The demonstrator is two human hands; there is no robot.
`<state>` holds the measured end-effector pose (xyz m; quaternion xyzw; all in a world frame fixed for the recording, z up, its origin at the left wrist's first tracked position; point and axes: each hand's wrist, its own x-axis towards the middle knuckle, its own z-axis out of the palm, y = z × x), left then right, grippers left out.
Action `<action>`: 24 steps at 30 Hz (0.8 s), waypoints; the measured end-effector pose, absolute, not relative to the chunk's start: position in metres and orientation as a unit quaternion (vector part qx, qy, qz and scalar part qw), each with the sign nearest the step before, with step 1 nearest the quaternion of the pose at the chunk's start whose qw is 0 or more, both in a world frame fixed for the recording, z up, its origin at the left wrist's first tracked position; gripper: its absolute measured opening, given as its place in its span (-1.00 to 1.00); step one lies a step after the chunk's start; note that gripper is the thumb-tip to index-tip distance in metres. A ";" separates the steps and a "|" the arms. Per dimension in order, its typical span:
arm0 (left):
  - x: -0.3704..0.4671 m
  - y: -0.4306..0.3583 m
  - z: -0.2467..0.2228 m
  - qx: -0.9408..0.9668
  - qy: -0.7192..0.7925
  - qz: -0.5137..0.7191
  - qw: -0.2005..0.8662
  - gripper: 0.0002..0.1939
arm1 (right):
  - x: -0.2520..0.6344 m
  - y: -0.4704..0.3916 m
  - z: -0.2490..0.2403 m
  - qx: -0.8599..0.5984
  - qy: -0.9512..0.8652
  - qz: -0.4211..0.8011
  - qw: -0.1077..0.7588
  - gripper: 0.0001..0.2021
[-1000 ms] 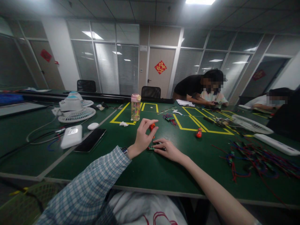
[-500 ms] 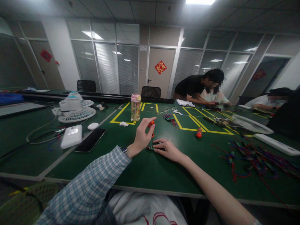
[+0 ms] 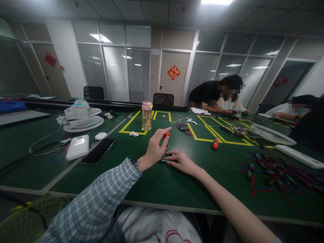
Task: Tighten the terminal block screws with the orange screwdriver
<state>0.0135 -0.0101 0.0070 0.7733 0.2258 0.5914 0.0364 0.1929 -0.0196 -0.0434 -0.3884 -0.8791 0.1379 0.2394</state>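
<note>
My left hand [image 3: 154, 147] is closed around the orange handle of a screwdriver [image 3: 166, 134], thumb on the near side, index finger stretched past the top. The screwdriver stands almost upright, its thin shaft reaching down to a small green circuit board [image 3: 164, 160] on the table. From the other side my right hand [image 3: 184, 163] presses its fingertips onto the board and a dark piece beside it. Part of that dark piece is hidden under my right fingers.
A pink-lidded bottle [image 3: 146, 116] stands beyond my hands, near crumpled tissue [image 3: 134, 134]. Leftward lie a phone [image 3: 98, 152], a white device [image 3: 77, 147] and a fan [image 3: 82, 118]. A red-orange object [image 3: 215, 144] and tangled wires [image 3: 275, 172] lie rightward. Other people work at the far right.
My left hand has shifted slightly down and right with the screwdriver, whose handle sits a little lower. My right hand and the board stay in place.
</note>
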 end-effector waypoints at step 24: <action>0.010 -0.005 0.006 0.776 0.249 0.579 -0.013 -0.76 | 0.193 -0.020 -0.045 -0.394 -0.875 0.142 0.243 -0.71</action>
